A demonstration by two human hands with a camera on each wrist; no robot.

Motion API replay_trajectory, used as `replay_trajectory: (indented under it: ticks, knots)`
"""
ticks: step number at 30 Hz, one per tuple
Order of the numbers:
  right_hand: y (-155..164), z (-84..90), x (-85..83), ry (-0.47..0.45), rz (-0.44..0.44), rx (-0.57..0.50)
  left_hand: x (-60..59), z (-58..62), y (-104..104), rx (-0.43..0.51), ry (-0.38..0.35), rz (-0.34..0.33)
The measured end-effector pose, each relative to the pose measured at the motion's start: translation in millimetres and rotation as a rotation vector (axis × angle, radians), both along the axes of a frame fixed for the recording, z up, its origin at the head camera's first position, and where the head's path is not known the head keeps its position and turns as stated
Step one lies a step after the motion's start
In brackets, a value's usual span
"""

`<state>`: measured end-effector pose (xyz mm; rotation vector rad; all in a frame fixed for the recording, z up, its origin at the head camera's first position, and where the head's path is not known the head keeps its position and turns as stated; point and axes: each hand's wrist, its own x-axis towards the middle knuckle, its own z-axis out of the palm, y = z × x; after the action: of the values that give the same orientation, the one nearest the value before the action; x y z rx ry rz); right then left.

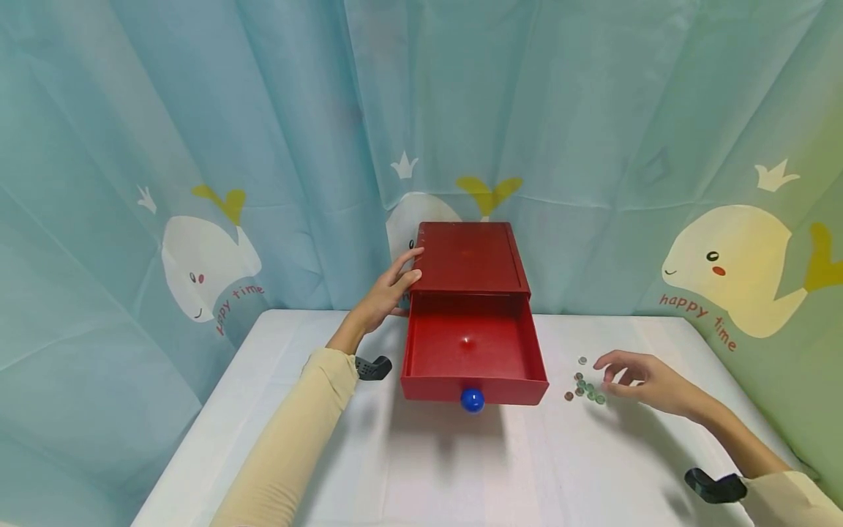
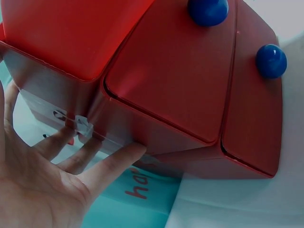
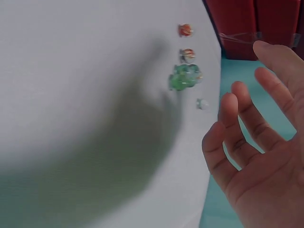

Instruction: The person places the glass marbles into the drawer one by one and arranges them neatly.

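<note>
status: treat the work as in its early part. the top drawer (image 1: 435, 348) of the red cabinet (image 1: 467, 260) stands drawn out toward you, its blue knob (image 1: 472, 400) facing you, so the opening step can be judged complete. no marble can be made out inside it; the bright spot on its floor reads as a glint. the marbles (image 1: 590, 396) lie on the white counter (image 1: 560, 476), to the right of the drawer and apart from it. most sit in a green cluster (image 3: 180, 83); two orange-streaked marbles (image 3: 185, 30) and one clear marble (image 3: 203, 103) lie near it. if the marbles are meant for the drawer, judge the whole transfer as outstanding.

left grip: your left grip (image 1: 380, 296) rests against the left side and upper edge of the cabinet. its fingers are extended and spread, touching the wall without closing around anything. this contact appears to serve as a brace.

right grip: your right grip (image 1: 648, 377) hangs just beside the marbles, fingers loosely arched, with gaps between them. it holds nothing. in the right wrist view, its fingertips stand apart from the marbles; no pinch is formed.
</note>
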<state>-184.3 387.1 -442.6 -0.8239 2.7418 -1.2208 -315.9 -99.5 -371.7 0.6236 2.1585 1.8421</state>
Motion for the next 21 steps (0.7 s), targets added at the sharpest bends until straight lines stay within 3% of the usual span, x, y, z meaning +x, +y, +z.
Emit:
replay_trajectory:
  ticks: [9, 21]
  knots:
    - [1, -23.6, 2.7, 0.014, 0.035, -0.035, 0.0, -0.9, 0, 0.007, 0.0, -0.002]
    - [3, -37.9, 4.0, 0.001, 0.012, -0.024, -0.3, 0.3, 0, 0.0, -0.004, 0.006]
